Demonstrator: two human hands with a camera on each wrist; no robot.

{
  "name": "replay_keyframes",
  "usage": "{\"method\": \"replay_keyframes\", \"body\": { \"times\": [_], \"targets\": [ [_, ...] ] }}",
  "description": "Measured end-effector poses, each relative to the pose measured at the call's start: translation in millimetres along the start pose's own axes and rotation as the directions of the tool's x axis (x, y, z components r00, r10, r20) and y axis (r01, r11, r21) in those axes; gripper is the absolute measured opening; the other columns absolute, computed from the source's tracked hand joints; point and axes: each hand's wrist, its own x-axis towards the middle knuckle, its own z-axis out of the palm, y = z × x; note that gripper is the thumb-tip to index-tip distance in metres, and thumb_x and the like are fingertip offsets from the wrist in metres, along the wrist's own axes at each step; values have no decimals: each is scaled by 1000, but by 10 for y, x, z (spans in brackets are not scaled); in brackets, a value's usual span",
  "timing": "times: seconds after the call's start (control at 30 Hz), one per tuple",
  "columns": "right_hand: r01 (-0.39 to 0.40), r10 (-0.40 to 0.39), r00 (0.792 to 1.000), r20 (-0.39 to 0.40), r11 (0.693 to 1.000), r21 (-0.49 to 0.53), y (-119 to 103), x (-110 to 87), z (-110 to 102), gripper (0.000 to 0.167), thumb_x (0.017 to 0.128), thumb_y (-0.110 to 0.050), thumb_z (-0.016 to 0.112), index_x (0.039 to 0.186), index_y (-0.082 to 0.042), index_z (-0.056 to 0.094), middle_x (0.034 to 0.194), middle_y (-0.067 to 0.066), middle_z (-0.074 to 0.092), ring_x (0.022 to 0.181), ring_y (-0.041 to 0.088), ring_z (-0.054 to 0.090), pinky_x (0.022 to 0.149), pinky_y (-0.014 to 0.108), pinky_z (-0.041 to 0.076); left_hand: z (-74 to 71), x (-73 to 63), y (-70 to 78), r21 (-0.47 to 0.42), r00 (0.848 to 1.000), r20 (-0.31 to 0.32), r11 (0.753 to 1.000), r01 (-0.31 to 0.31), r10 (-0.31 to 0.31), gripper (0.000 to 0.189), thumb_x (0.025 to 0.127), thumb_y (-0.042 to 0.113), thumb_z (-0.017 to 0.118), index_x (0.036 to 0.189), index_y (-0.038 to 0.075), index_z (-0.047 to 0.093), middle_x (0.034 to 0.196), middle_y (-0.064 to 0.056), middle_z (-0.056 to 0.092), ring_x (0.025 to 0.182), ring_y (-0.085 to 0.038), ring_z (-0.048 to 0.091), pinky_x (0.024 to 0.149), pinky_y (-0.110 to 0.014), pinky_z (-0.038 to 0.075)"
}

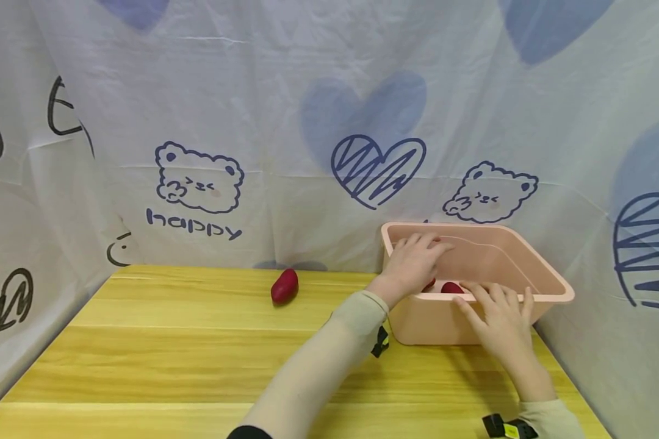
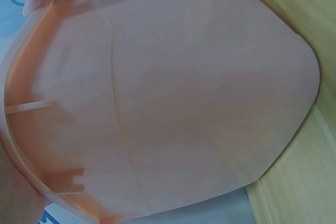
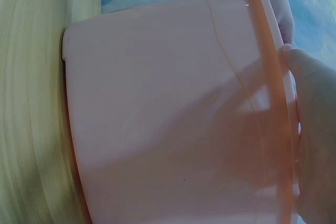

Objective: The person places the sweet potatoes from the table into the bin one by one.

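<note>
A pink plastic bin (image 1: 434,326) stands at the right of the table. My left hand (image 1: 412,262) reaches over its left rim, fingers extended inside and pointing toward the back. My right hand (image 1: 500,317) lies across the front rim with spread fingers over the edge and the thumb at the rim, as the right wrist view also shows at the thumb (image 3: 296,59). Between the hands, a dark red sweet potato (image 1: 451,288) shows inside the bin. Part of another dark red thing (image 1: 429,285) shows beside the left wrist, mostly hidden by it.
Another dark red sweet potato (image 1: 284,286) lies on the wooden table (image 1: 159,341), near its back edge and left of the bin. A pale cloth (image 1: 285,122) with hearts and bears hangs behind the table and along both sides.
</note>
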Motion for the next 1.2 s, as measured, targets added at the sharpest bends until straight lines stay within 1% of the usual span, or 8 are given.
{"method": "replay_keyframes", "body": {
  "times": [0.17, 0.3, 0.47, 0.67, 0.8, 0.93, 1.1, 1.2],
  "targets": [
    [1, -1, 1000, -7, 1000, 0, 12, -5, 3, 48, 98, -52, 47, 130, -18, 57, 127, 18, 53, 123, 47, 37, 112, 70, -4, -2, -8, 3, -6, 1000, 2, 1000, 17, -17, 40, 98, 30, 55, 138, 35, 51, 142, 11, 50, 132, -15, 45, 106, -38, 42],
    [-3, 3, 1000, -5, 1000, -3, 20, -7, -1, 47, 98, -52, 46, 130, -19, 57, 127, 18, 52, 123, 47, 37, 112, 70, -5, 3, -11, 8, -9, 999, 1, 999, 33, -33, 35, 99, 34, 54, 133, 36, 55, 139, 13, 54, 130, -14, 47, 106, -38, 41],
    [-3, 3, 1000, -4, 1000, -7, 22, -7, -3, 48, 98, -52, 46, 130, -19, 57, 128, 19, 53, 123, 47, 37, 113, 70, -5, 9, -34, 12, 14, 995, -38, 996, 92, -91, 33, 98, 41, 51, 130, 36, 58, 133, 13, 58, 123, -14, 52, 103, -38, 41],
    [3, -3, 1000, -10, 1000, -2, 5, 4, 12, 47, 98, -52, 47, 129, -18, 58, 127, 18, 53, 123, 47, 38, 112, 70, -4, 1, -69, 0, 29, 974, -100, 978, 207, -203, 34, 98, 48, 46, 126, 34, 61, 128, 12, 60, 121, -15, 52, 105, -40, 40],
    [-4, 4, 1000, -1, 1000, 1, -8, 12, 11, 48, 98, -53, 46, 129, -18, 58, 127, 19, 53, 123, 47, 37, 112, 70, -5, -3, -110, -22, -19, 956, -123, 964, 267, -267, 35, 99, 48, 46, 125, 33, 62, 128, 9, 59, 123, -17, 51, 107, -45, 38],
    [-11, 11, 1000, 5, 1000, -7, -9, 15, 1, 49, 98, -53, 46, 129, -18, 58, 127, 19, 53, 123, 48, 37, 112, 71, -4, 3, -177, -60, -78, 944, -137, 953, 293, -301, 38, 98, 49, 45, 127, 29, 60, 132, 5, 57, 126, -21, 50, 107, -48, 38],
    [-14, 15, 1000, 8, 1000, -15, 0, 16, -4, 48, 98, -53, 46, 129, -19, 58, 127, 20, 53, 123, 48, 37, 112, 71, -4, 22, -279, -131, -97, 933, -161, 946, 310, -322, 41, 98, 51, 44, 128, 28, 59, 135, 1, 56, 124, -24, 51, 105, -49, 38],
    [-18, 18, 1000, 12, 1000, -21, 4, 12, 2, 48, 98, -54, 45, 130, -20, 57, 127, 20, 53, 123, 47, 36, 112, 71, -5, 25, -342, -169, -105, 930, -155, 941, 321, -335, 42, 98, 52, 43, 129, 28, 59, 137, 0, 56, 126, -25, 50, 106, -50, 38]
  ]
}}
